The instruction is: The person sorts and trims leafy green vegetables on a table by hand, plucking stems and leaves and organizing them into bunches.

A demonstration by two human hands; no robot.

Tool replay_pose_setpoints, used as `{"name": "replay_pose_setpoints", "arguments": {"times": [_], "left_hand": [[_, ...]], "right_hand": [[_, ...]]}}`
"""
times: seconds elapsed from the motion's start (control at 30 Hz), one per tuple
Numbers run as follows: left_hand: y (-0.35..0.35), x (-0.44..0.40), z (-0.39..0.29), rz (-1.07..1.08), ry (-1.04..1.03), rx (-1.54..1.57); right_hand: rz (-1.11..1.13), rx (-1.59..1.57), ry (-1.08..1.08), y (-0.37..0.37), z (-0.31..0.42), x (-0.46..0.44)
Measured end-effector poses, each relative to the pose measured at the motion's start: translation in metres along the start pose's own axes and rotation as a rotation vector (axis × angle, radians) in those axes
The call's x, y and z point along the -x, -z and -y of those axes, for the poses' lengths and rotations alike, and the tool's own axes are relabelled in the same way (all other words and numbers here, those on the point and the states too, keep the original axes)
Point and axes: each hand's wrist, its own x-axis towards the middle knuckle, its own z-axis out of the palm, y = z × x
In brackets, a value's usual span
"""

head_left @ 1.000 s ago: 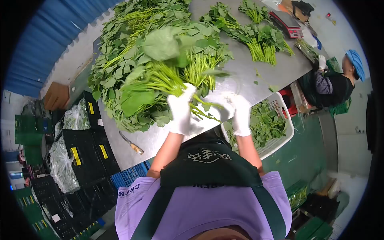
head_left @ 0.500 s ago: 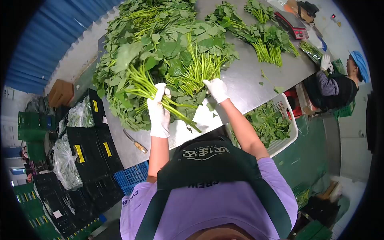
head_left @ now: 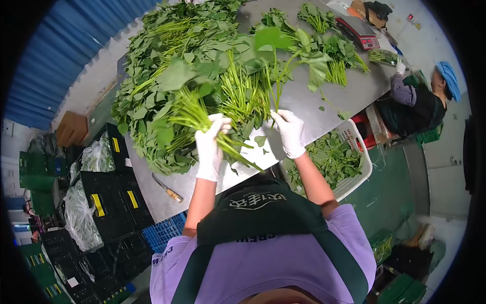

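Note:
My left hand (head_left: 208,147), in a white glove, is closed round a bunch of leafy green stems (head_left: 190,109). The cut ends slant down to the right over the metal table (head_left: 258,152). In my right hand (head_left: 289,133), also gloved, a leafy stem (head_left: 277,83) is pinched near its lower end and stands upright with broad leaves on top. Just behind both hands lies a large pile of leafy greens (head_left: 162,55), with a bundle of stems (head_left: 243,91) at its near side.
A knife with a wooden handle (head_left: 174,195) lies at the table's left edge. Right of me stands a white basket (head_left: 368,164) of greens. Small bundles (head_left: 336,73) and a red scale (head_left: 368,41) sit farther back. A co-worker (head_left: 417,106) is at the right; black crates (head_left: 106,185) stand left.
My right hand has lifted a leafy stem away from the pile and moved slightly right. The left hand keeps its bunch, slightly lower. The co-worker's arm has shifted toward the table.

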Motion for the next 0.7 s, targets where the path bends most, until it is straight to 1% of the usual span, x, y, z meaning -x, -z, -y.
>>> {"name": "replay_pose_setpoints", "arguments": {"times": [0.03,0.07,0.13,0.17,0.2,0.27,0.3,0.4,0.43,0.47,0.5,0.53,0.57,0.6,0.63,0.67,0.7], "left_hand": [[-0.011,0.003,0.000,0.018,0.032,-0.031],[-0.020,0.005,0.001,0.034,0.064,-0.063],[-0.033,0.006,0.004,0.151,0.127,-0.002],[-0.042,0.008,0.002,0.148,0.161,-0.004],[-0.049,0.009,0.002,0.145,0.195,-0.007],[-0.058,0.007,0.007,0.139,0.144,-0.043],[-0.061,0.006,0.010,0.126,0.129,-0.055],[-0.062,0.007,0.019,0.115,0.116,-0.108],[-0.062,0.008,0.021,0.138,0.144,-0.088],[-0.068,0.011,0.022,0.147,0.133,-0.099],[-0.070,0.010,0.030,0.164,0.125,-0.117],[-0.079,0.013,0.028,0.210,0.160,-0.179],[-0.088,0.020,0.025,0.216,0.179,-0.179],[-0.092,0.022,0.030,0.211,0.185,-0.237],[-0.098,0.026,0.033,0.241,0.208,-0.206],[-0.098,0.024,0.047,0.290,0.218,-0.201],[-0.100,0.019,0.059,0.313,0.244,-0.265]], "right_hand": [[-0.010,0.044,0.082,0.000,0.007,0.004],[0.007,0.083,0.118,0.000,0.013,0.007],[0.042,0.166,0.188,0.002,0.024,0.013],[0.004,0.316,0.365,0.003,0.030,0.014],[0.003,0.399,0.467,0.004,0.034,0.015],[-0.007,0.567,0.669,0.007,0.040,0.019],[0.011,0.627,0.697,0.008,0.038,0.021],[0.029,0.733,0.745,0.016,0.043,0.028],[0.206,0.822,0.636,0.024,0.055,0.034],[0.033,0.763,0.789,0.024,0.052,0.034],[0.055,0.754,0.768,0.030,0.051,0.040],[0.301,0.718,0.571,0.038,0.045,0.041],[0.082,0.799,0.740,0.040,0.037,0.048],[0.065,0.863,0.751,0.047,0.031,0.053],[0.330,0.420,0.270,0.056,0.036,0.059],[0.057,0.793,0.658,0.064,0.026,0.064],[0.053,0.544,0.442,0.085,0.032,0.069]]}}
